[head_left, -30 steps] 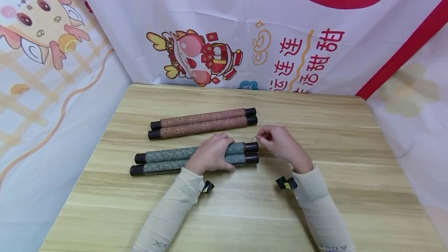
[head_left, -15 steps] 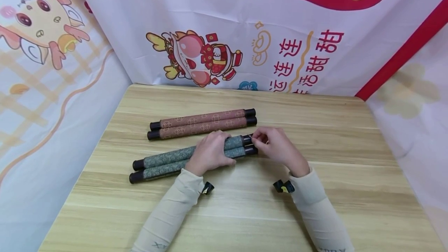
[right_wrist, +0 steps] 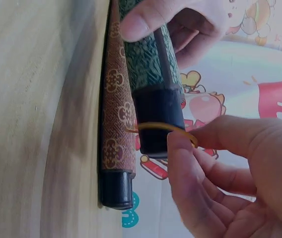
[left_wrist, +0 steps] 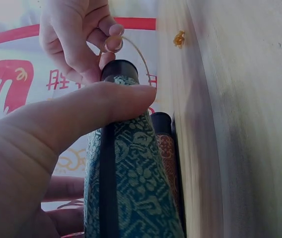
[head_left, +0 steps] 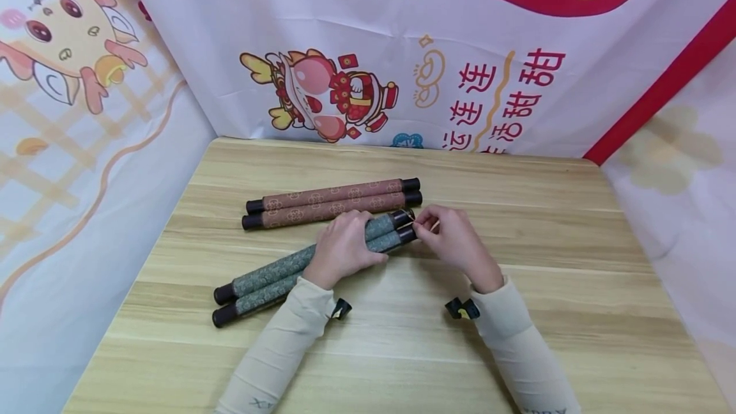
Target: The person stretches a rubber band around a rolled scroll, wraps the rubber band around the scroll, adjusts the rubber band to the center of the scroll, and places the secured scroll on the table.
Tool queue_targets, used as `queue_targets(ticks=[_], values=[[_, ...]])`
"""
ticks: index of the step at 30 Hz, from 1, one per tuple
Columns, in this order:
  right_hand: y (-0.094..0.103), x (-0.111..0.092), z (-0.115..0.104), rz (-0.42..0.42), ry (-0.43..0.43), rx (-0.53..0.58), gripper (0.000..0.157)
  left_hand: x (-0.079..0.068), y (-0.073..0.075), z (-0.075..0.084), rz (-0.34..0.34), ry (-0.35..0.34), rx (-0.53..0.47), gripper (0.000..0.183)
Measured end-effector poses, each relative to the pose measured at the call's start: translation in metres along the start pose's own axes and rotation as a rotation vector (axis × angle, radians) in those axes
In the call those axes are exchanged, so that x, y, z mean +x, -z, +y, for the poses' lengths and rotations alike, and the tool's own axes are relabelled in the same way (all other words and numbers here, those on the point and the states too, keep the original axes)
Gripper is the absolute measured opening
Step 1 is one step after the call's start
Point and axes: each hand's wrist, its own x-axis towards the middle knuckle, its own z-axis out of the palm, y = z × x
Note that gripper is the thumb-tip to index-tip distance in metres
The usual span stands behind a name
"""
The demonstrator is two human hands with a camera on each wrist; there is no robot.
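Note:
A green patterned scroll [head_left: 276, 271], rolled into two parallel rolls with black end knobs, lies slanted on the table, its right end higher up in the head view. My left hand [head_left: 344, 245] grips it near that right end, thumb on the near side. At the black knobs, my right hand [head_left: 451, 233] pinches a thin yellow rubber band [right_wrist: 156, 126] between thumb and finger. The band stretches across one black knob in the right wrist view. In the left wrist view, it arches over the knob beside the right fingers [left_wrist: 74, 47].
Just behind lies a brown patterned scroll [head_left: 336, 200], also a pair of rolls with black knobs. A small yellow clump [left_wrist: 179, 38] sits on the wooden table [head_left: 402, 350]. Printed cloth [head_left: 374, 30] hangs behind the table and at both sides.
The green scroll has swung, its right end moving away and its left end nearer. My right hand has moved left, bringing the rubber band onto the knobs. The brown scroll has stayed put.

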Motion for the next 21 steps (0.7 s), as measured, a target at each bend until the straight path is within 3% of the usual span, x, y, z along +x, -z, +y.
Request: queue_targets(ticks=[6, 14, 21], values=[[-0.002, -0.002, -0.006, 0.04, -0.054, 0.008, 0.008, -0.002, -0.001, 0.003, 0.017, 0.008, 0.013, 0.083], [-0.004, -0.005, -0.014, 0.07, -0.01, -0.039, 0.008, -0.004, -0.002, 0.011, -0.012, -0.027, 0.025, 0.074], [-0.004, -0.006, -0.016, 0.075, -0.005, -0.057, 0.007, -0.006, -0.006, 0.019, -0.069, -0.057, 0.029, 0.076]])
